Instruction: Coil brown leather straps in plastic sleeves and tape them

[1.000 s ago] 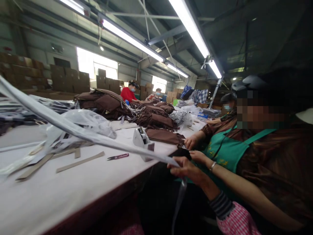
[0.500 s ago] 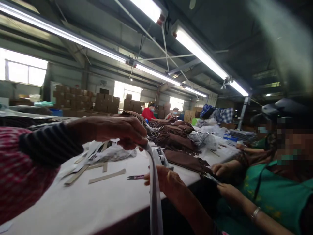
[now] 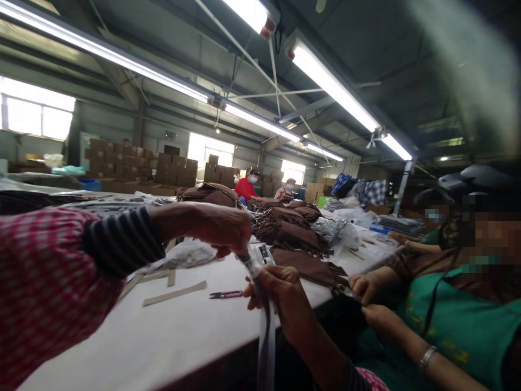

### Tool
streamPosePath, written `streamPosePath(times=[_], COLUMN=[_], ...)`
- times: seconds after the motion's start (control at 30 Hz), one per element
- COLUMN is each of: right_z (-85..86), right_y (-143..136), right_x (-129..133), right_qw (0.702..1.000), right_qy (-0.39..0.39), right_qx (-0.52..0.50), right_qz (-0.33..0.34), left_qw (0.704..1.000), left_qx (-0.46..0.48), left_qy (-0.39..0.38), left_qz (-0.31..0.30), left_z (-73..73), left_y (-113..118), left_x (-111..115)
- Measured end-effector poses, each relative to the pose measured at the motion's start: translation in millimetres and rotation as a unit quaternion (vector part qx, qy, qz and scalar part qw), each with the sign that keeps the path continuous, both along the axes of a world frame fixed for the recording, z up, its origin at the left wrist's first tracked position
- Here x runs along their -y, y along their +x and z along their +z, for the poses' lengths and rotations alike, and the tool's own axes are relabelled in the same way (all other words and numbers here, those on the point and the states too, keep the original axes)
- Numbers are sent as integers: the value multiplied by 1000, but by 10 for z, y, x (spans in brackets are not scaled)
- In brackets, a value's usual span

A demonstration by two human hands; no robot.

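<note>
My left hand is closed round the upper end of a long strap, which hangs down past the table's front edge. The strap looks dark grey, with a pale or clear plastic covering along it. Just below, my right hand pinches the strap between thumb and fingers, the other fingers curled beside it. A pair of thread snips with a pink-purple handle lies on the table left of my right hand. Behind my hands stands a small white object, partly hidden.
Flat grey-beige strips and crumpled clear plastic lie on the white table. Brown bags are piled beyond my hands. Close on the right, a co-worker in a green apron handles a brown bag. Cardboard boxes stand behind.
My right hand has moved up the strap and closed on it near its top. My left hand has shifted slightly right and down, its sleeve coming further into view.
</note>
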State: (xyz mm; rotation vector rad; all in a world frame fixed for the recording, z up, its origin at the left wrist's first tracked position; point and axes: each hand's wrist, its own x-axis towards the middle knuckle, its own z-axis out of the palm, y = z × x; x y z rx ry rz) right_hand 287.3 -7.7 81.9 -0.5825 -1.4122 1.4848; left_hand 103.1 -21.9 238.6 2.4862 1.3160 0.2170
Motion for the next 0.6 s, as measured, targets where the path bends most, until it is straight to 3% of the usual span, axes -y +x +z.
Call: streamPosePath(times=[0.17,0.23,0.4,0.5,0.6], right_z=[147,162,210,265,315], right_y=[-79,4,305,363,325], right_x=[-130,-174,-289,-311,-286], right_qw=[999,996,981,976,963], right_qy=[40,79,159,169,209], right_qx=[-19,9,94,133,168], right_qz=[-29,-46,-55,-13,12], left_qw=[999,992,962,958,951], left_qx=[18,70,160,182,234], left_qy=[-47,-101,-214,-215,-180], left_qz=[3,0,59,61,94], left_z=[-151,-233,-412,-477,-564], left_y=[-34,-150,-588,-731,-605], left_x=[-144,-164,-97,-5,99])
